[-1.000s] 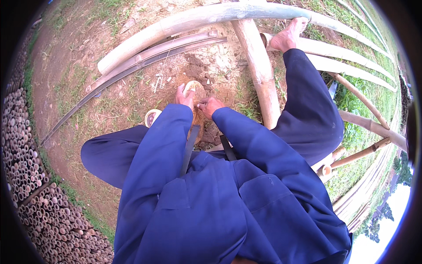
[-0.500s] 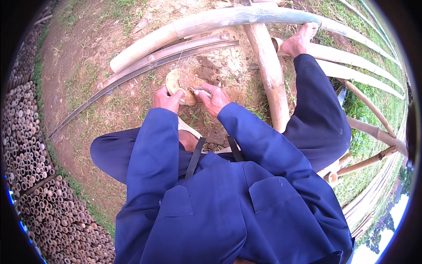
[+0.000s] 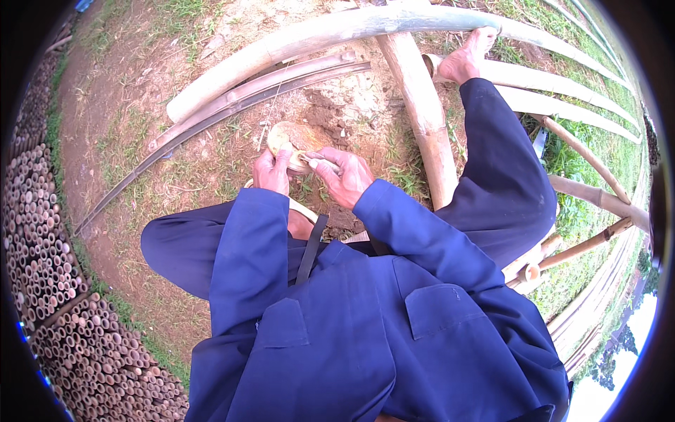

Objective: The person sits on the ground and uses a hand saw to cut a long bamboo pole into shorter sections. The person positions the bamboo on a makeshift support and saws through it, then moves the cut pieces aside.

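In front of my lap, my left hand (image 3: 273, 171) is closed round the left edge of a round, flat, yellow-tan thing (image 3: 290, 131); its kind is not clear. The thumb lies on its face. My right hand (image 3: 346, 176) meets it at the lower right, thumb and fingers pinched on a small, slim pale piece (image 3: 314, 161) that touches the round thing. Its far end is hidden by the fingers. Beyond my left hand a thin pale strand (image 3: 269, 112) runs up toward the bamboo.
A long bamboo pole (image 3: 330, 32) lies across the far side, beside a split bamboo length (image 3: 260, 91). A thick pole (image 3: 425, 116) stretches toward my right leg. My bare foot (image 3: 467, 56) rests against the long pole. Stacked bamboo ends (image 3: 91, 359) fill the left side.
The round thing has tilted and turned between my hands, so its face shows narrower. My left thumb has moved further up it. My right hand has shifted slightly lower.
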